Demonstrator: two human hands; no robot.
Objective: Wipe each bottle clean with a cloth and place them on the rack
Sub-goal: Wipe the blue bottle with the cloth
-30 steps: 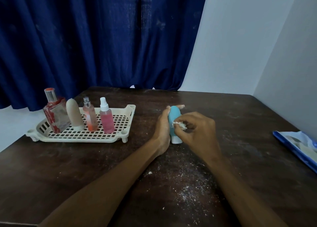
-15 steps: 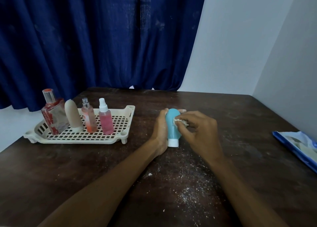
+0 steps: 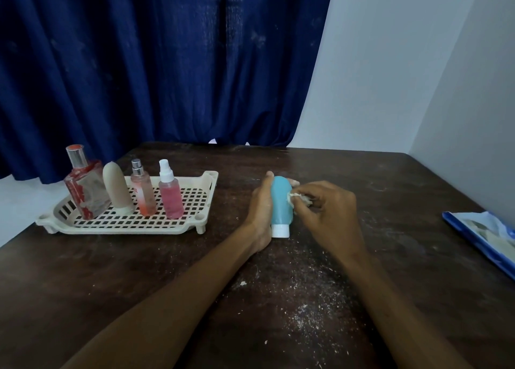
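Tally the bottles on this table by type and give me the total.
Squeeze tubes: 2 (beige tube, blue tube)
Spray bottles: 2 (orange spray bottle, pink spray bottle)
Square glass perfume bottle: 1
Total: 5

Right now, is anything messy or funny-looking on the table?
Yes. White crumbs and specks are scattered over the dark wooden table, mostly on the near side of the teal plastic bottle, like spilled powder.

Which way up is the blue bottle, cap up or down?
Cap down: the blue bottle stands, white cap on the table, rounded end up.
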